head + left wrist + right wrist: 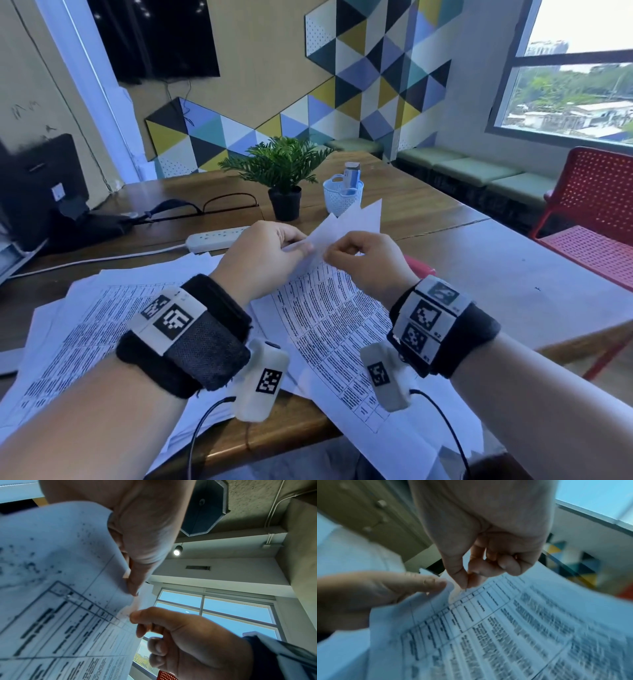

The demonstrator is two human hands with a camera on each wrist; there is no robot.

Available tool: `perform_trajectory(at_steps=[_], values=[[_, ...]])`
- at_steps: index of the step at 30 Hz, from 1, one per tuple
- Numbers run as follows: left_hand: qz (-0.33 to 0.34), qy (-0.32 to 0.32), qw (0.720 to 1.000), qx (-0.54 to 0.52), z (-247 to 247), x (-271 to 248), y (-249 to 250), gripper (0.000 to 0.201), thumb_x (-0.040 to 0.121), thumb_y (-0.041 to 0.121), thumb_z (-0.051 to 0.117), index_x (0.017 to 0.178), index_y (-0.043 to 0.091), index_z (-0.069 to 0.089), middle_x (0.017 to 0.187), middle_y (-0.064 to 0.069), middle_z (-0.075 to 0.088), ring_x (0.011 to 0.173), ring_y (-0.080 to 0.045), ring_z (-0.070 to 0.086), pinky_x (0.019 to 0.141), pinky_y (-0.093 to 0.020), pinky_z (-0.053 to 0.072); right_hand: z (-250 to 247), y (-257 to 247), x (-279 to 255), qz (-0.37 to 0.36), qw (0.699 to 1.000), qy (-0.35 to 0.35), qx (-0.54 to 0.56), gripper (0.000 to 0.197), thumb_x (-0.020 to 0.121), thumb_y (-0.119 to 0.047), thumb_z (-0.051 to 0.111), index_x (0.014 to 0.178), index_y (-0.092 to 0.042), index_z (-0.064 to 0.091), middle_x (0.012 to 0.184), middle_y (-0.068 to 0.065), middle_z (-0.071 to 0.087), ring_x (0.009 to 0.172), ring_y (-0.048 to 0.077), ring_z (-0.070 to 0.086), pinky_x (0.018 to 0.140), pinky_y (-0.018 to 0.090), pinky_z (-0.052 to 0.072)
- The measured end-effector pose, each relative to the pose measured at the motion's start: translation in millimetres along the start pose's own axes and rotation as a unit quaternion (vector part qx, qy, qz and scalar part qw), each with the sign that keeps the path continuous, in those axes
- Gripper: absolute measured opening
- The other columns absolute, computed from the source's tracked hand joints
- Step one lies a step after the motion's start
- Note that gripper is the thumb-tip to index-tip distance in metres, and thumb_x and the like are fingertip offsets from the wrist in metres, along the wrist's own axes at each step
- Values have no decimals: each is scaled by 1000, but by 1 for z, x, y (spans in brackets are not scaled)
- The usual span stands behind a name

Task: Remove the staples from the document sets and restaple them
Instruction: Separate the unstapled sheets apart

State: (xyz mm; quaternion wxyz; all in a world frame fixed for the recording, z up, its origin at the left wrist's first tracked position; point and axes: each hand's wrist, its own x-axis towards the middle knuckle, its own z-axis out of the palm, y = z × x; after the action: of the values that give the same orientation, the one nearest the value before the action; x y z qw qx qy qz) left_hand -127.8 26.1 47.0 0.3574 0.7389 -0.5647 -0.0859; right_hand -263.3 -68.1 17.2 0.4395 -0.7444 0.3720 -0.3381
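Note:
A printed document set (325,325) lies tilted over the table edge with its far corner lifted. My left hand (301,248) pinches that corner, with the top sheet (356,222) folded up behind it. In the left wrist view the left hand (130,584) grips the curled page edge. My right hand (329,255) meets it from the right. Its thumb and forefinger (465,587) pinch the same corner of the document set (488,628). A thin dark sliver shows at their tips, too small to identify. A red stapler (419,265) lies partly hidden behind my right wrist.
More printed sheets (85,325) are spread on the wooden table (428,205) to my left. Behind my hands are a white power strip (215,238), a potted plant (284,178), a white basket (342,197) with small items and a pair of glasses (229,202). A red chair (596,212) stands at the right.

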Motion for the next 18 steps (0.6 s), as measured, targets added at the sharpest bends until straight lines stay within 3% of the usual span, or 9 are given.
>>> perform_trajectory(at_steps=[3,7,9,14,18], values=[[10,-3,1000,13,0,3,2,17,94,28,61,93,18,75,78,5,68,66,0,53,52,-6,34,1,0,2,-56,996,18,-69,9,81,-17,66,79,-8,69,70,6,68,42,6,49,44,15,42],[5,-10,1000,14,0,5,6,17,94,28,60,94,18,74,85,0,69,75,-11,54,52,-6,33,2,-3,7,-57,996,5,-65,10,81,-15,66,73,-10,65,72,9,72,32,-3,51,36,6,36],[3,1,1000,16,0,5,6,18,94,28,60,92,18,74,85,-3,69,71,-10,53,51,-6,33,2,-3,10,-52,997,-4,-60,10,81,-14,65,72,-10,64,75,13,72,32,-4,51,34,6,35],[-26,-2,999,29,2,5,2,24,94,31,59,88,13,75,75,-15,65,63,-16,47,52,-25,32,9,-3,12,-62,997,5,-40,7,80,-15,61,74,-11,60,74,12,73,32,0,50,36,13,35],[-54,-11,998,13,1,5,-8,25,93,29,58,83,13,74,89,-15,73,68,-18,53,56,-26,34,-1,-8,12,-75,997,13,-26,7,79,-12,59,72,-14,59,74,5,72,38,8,52,39,14,36]])
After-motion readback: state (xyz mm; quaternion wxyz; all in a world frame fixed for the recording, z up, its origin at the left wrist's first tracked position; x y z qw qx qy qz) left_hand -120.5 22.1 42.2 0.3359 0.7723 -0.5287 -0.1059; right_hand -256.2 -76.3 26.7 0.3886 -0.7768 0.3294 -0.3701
